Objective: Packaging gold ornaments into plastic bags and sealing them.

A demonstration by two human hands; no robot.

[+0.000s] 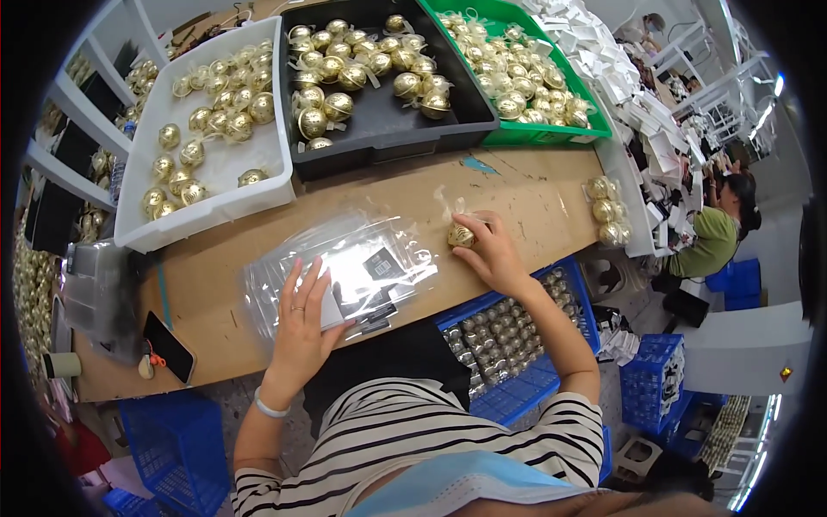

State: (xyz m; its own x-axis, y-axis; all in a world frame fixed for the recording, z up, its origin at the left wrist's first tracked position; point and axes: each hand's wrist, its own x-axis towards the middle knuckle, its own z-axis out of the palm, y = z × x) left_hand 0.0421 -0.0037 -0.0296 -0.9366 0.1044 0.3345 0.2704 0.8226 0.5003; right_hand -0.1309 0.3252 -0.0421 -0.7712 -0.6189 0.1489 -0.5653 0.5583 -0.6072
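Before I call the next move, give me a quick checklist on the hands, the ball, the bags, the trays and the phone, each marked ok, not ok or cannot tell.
1. Right hand gripping the gold ball: ok, thumb and fingers are on it.
2. Gold ball lifted off the table: cannot tell from this angle.
3. Left hand on the clear bags: ok, fingers spread.
4. Clear bags squared up: not ok, edges fan out.
5. More balls in the white tray, black tray and green tray: ok.
6. Phone away from both hands: ok.
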